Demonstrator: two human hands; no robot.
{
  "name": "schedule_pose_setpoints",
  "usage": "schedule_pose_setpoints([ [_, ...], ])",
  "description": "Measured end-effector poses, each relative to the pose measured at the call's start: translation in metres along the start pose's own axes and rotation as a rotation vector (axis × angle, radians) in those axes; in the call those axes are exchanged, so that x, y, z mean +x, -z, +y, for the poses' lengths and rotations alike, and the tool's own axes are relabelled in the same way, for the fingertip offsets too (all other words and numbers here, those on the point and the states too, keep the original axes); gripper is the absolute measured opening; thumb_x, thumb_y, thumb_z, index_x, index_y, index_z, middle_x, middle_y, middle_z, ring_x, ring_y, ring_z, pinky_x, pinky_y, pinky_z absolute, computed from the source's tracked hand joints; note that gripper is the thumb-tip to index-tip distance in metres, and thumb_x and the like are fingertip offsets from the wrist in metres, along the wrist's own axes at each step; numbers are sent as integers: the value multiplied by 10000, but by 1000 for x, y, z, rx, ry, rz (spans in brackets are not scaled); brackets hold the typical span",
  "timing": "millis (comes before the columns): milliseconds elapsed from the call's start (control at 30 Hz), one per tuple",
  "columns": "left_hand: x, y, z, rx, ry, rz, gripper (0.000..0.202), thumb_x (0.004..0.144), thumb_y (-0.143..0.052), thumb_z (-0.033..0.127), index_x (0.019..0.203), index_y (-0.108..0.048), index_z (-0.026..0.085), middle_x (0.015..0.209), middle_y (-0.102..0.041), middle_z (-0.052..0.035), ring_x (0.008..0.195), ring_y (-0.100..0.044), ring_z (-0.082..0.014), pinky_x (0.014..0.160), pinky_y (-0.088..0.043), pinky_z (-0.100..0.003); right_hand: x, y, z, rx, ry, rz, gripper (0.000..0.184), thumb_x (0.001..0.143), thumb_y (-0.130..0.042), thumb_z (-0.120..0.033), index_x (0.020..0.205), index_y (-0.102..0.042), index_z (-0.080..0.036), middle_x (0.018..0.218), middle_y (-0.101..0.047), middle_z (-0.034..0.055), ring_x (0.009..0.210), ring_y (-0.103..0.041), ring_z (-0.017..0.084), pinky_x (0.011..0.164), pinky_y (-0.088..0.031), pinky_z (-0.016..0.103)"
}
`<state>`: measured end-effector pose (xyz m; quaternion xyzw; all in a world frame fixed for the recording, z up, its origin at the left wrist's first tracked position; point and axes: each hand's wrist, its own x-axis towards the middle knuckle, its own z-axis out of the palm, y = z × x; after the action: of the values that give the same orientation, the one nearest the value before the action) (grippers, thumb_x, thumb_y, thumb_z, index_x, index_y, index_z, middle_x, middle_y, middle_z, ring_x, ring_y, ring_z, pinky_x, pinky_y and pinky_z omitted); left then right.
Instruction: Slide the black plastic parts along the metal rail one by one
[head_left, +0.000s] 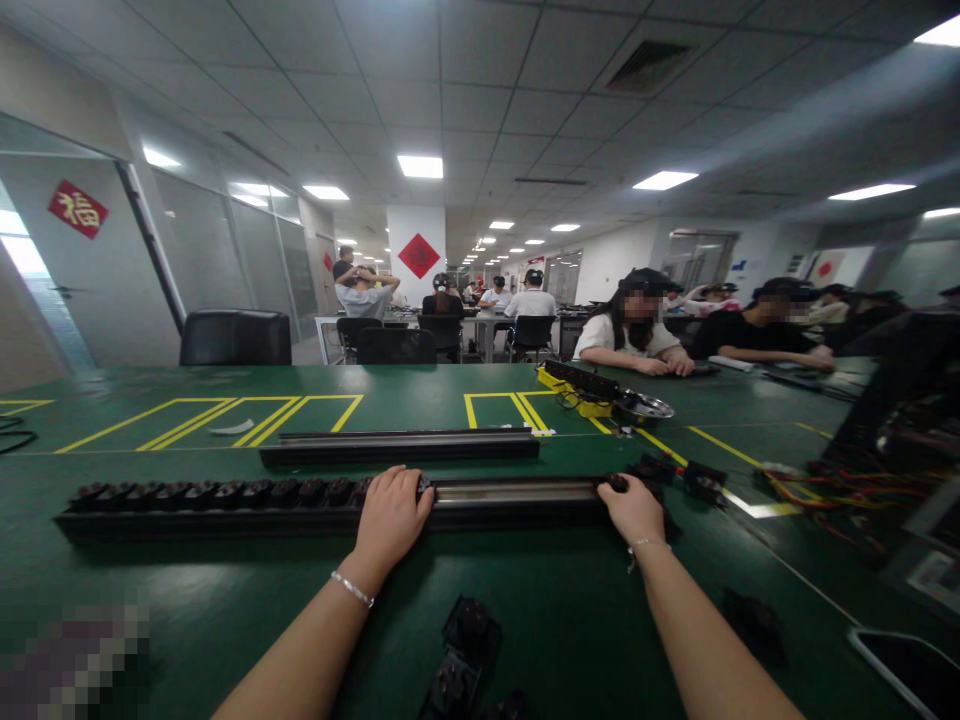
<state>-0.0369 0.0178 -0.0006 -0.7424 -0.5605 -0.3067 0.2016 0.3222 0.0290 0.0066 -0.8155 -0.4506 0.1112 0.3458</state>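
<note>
A long black power strip housing (517,512) lies crosswise on the green table. Small black socket modules (255,492) fill its left part in a row, while the right part shows a bare metallic channel. My left hand (394,508) is closed over the inner end of that row, fingers on the far side and thumb near. At the housing's right end, my right hand (636,512) pinches a small black piece (615,482), which looks like another socket module. The fingers partly hide it. Several loose black modules (471,625) lie on the table between my forearms.
Behind the housing lies a second black housing (397,448). Farther right are a black power strip (581,380) on yellow blocks, a metal dish (643,407) and tangled wires (817,490). A phone (911,670) lies at lower right. Two people sit across at the right.
</note>
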Motion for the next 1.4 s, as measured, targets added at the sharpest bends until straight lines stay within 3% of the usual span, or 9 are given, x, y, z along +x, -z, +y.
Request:
schedule_pose_setpoints([
  [733,0,0,-1,-1,-3,3,316,869,-422,374,1002,-624,171,985,-683,-112,1066,-557,-278,923,-416,-437,-2,-3,1,10,50,52,474,769,-457,-351,1181,-581,-154,1065,-658,117,960,-607,255,833,-454,330],
  [1000,0,-1,0,5,-4,2,333,874,-417,377,1011,-620,151,990,-681,-119,1069,-552,-287,920,-412,-437,-2,0,4,26,-71,66,656,711,-524,-482,1250,-504,-109,1143,-623,158,1024,-581,293,870,-444,359],
  [1200,0,-1,-2,8,-8,-4,339,877,-416,381,1018,-617,147,1006,-680,-117,1077,-551,-280,930,-411,-434,4,5,5,-20,52,-37,506,747,-492,-406,1187,-596,-180,1101,-653,100,1033,-585,255,863,-440,320],
  [1400,0,-1,-2,16,-7,-13,346,880,-410,380,1021,-617,141,1016,-678,-128,1082,-551,-282,934,-409,-434,7,7,5,-2,59,-42,493,732,-517,-388,1166,-621,-177,1075,-665,91,1008,-591,246,840,-441,301],
])
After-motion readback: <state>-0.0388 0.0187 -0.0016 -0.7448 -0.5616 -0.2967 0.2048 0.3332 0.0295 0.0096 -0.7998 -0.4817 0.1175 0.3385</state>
